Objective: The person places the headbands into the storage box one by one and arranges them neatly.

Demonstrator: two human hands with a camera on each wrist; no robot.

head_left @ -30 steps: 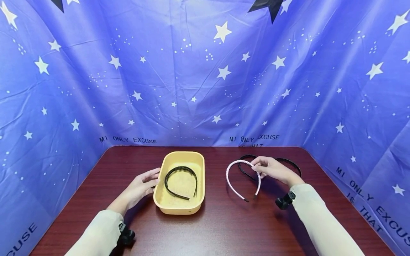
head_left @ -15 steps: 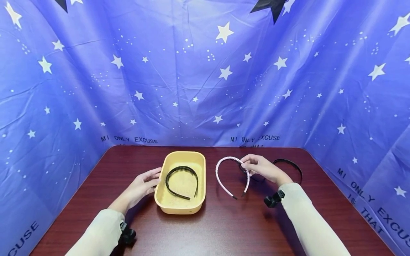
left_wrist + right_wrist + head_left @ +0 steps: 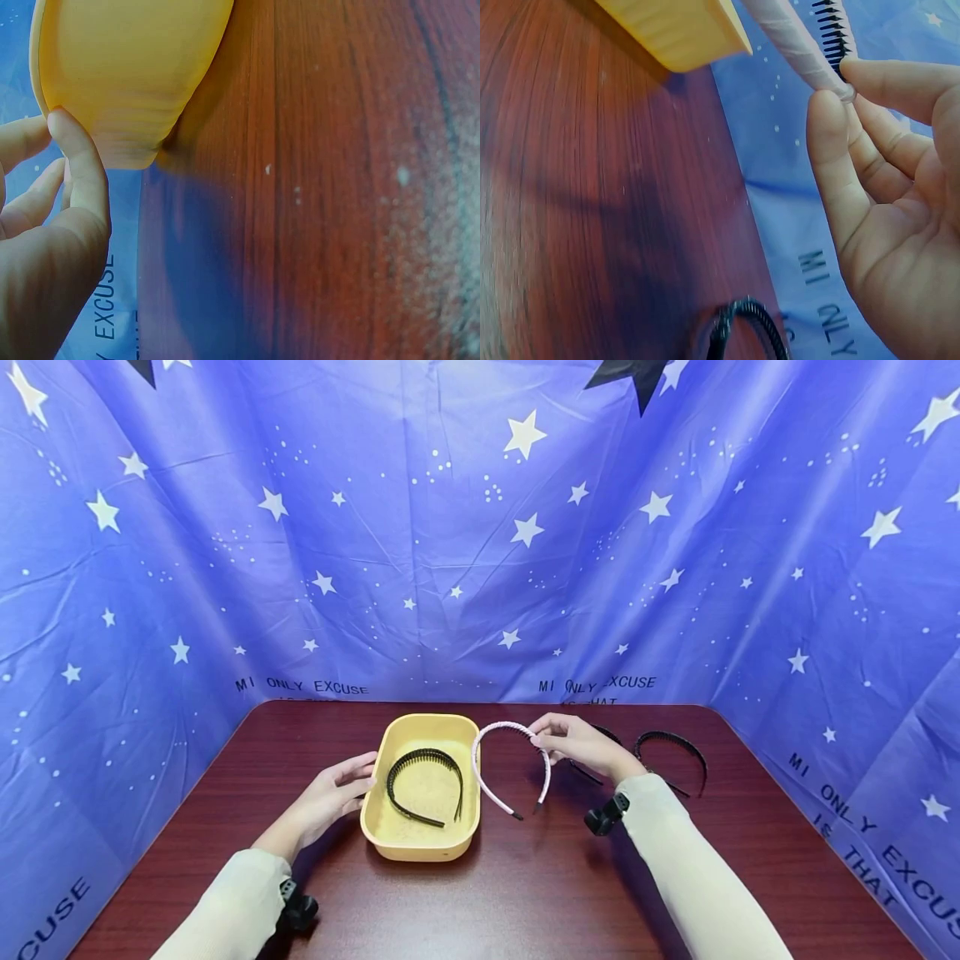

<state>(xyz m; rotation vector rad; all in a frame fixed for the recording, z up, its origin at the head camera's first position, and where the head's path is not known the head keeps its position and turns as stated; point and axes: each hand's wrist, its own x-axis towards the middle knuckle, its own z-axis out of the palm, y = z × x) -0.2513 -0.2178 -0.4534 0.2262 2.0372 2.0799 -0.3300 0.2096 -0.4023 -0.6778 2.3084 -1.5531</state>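
Note:
My right hand [image 3: 581, 743] pinches a pale pink wrapped headband [image 3: 480, 777] between thumb and fingers, near one side of its arch. In the right wrist view, dark comb teeth [image 3: 832, 37] line its inside. The headband is held up at the right rim of a yellow plastic box [image 3: 420, 853]; whether it touches the rim I cannot tell. Inside the box lies a black toothed headband [image 3: 393, 772]. My left hand [image 3: 330, 797] rests its fingertips against the box's left side, with the thumb [image 3: 79, 150] on the outer wall in the left wrist view.
On the table's right side lie two more black headbands, one [image 3: 678, 741] at the far right and one [image 3: 588, 772] partly hidden behind my right hand. The dark red wooden table [image 3: 450, 918] meets a blue star-printed cloth [image 3: 450, 527] along its back and sides.
My right hand has carried the pale pink headband leftward, from beside the black headbands to the box's right rim. The left hand and the box stay in place.

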